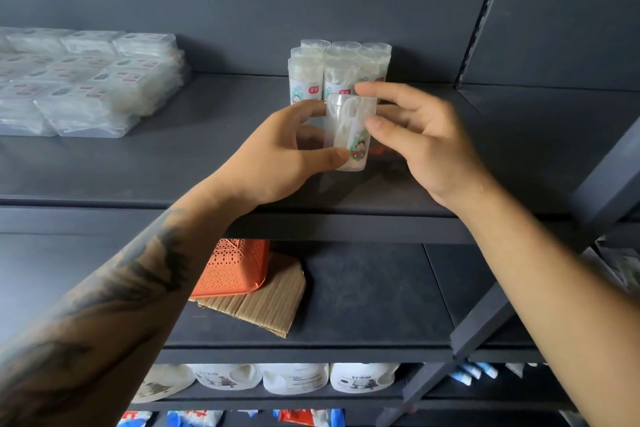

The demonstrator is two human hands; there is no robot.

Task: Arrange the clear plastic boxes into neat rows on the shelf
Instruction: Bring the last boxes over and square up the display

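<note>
Orange perforated basket (232,267), dark-grey shelf (207,163)

The shelf (207,163) surface is bare along its front edge and across the span between the flat clear packs (86,83) at the left end and the upright clear plastic boxes (337,69) against the back wall. That cluster blocks the rear centre. To its right, the surface is open up to the slotted upright (485,14). A diagonal brace (602,180) crosses the right front corner.
</note>
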